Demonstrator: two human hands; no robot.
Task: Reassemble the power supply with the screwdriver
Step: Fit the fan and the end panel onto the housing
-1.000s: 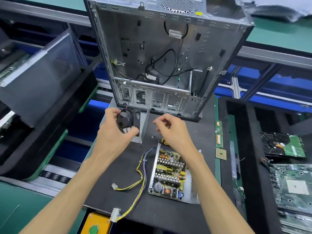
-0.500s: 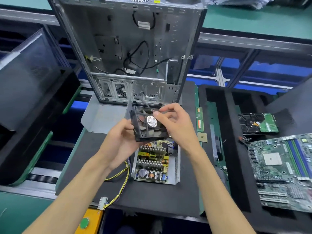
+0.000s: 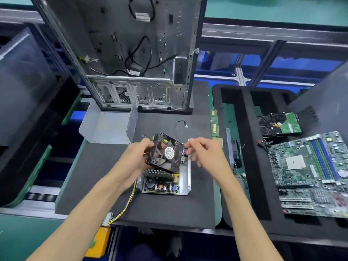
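My left hand grips the left side of a black cooling fan, holding it tilted above the open power supply. My right hand has curled fingers that pinch at the fan's right edge, where thin coloured wires show; motion blur hides the exact contact. The power supply lies on the black mat with its circuit board exposed and its yellow cable bundle trailing to the front left. Its bent metal cover lies at the back left. Small yellow bits peek from behind the fan; I see no whole screwdriver.
An open computer case stands upright behind the mat. To the right, a black foam tray holds a hard drive and a motherboard. A memory stick lies along the mat's right edge. A yellow button box sits below the front.
My left hand lifted the fan from the metal cover and brought it over the power supply. My right hand came to the fan, then shifted from its top corner to its right edge.
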